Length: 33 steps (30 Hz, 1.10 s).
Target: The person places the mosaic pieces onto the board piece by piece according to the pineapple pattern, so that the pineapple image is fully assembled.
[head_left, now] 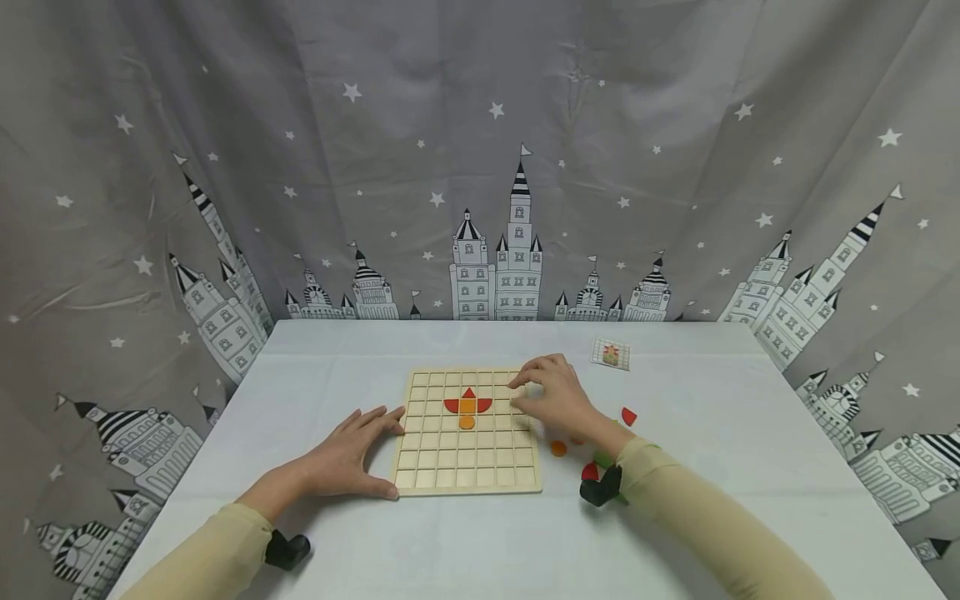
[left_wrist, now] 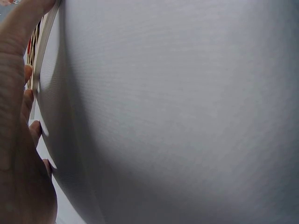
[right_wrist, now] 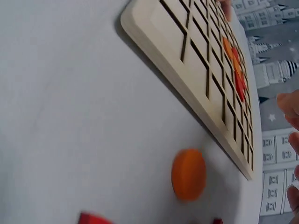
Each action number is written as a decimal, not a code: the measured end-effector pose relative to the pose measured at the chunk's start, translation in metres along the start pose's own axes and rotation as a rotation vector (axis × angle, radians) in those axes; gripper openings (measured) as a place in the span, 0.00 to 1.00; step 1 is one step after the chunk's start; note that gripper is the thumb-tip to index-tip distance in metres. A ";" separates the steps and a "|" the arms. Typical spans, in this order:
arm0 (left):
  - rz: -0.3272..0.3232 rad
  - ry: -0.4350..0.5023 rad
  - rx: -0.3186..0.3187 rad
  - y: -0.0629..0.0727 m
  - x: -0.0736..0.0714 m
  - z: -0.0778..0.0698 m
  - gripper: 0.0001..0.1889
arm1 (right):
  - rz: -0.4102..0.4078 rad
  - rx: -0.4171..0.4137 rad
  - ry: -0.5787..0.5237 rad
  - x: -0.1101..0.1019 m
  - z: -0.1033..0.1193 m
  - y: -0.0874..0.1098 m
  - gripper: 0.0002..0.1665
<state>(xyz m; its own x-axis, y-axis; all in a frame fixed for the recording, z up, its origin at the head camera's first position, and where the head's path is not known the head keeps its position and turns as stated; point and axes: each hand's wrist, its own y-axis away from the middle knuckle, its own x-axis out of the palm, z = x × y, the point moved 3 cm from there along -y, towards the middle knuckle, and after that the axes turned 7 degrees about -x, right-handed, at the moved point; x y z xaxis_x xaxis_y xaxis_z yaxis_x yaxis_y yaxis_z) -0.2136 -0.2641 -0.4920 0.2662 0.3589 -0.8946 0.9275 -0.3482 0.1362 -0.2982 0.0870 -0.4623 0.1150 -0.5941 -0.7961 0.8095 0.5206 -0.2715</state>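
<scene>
A pale wooden grid board (head_left: 446, 457) lies on the white table. On it sit a red triangle (head_left: 469, 392), an orange square (head_left: 468, 407) with red quarter-round pieces either side, and an orange disc (head_left: 467, 422) below. My left hand (head_left: 345, 457) rests at the board's left edge, its thumb and fingers spread along that side. Above the right edge hovers my right hand (head_left: 558, 396), thumb and forefinger apart and no piece visible between them. Its fingers (right_wrist: 292, 107) show at the right border of the right wrist view.
Right of the board lie loose pieces: an orange disc (head_left: 558, 448), a red piece (head_left: 628, 416), another red one (head_left: 590, 472) and a green one (head_left: 602, 459), partly hidden by the right arm. A small pattern card (head_left: 611, 354) lies farther back. A grey castle-print curtain (head_left: 427, 125) hangs behind the table.
</scene>
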 end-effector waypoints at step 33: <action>-0.010 0.003 0.008 0.002 -0.004 -0.002 0.48 | 0.188 0.051 0.122 -0.040 -0.066 0.060 0.12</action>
<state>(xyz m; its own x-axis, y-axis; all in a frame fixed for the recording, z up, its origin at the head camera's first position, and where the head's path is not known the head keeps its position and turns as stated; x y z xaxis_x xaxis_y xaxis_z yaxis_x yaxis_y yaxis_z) -0.2118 -0.2640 -0.4875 0.2576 0.3651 -0.8946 0.9281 -0.3511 0.1240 -0.2927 0.1824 -0.4823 0.1981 -0.4094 -0.8906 0.8091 0.5812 -0.0872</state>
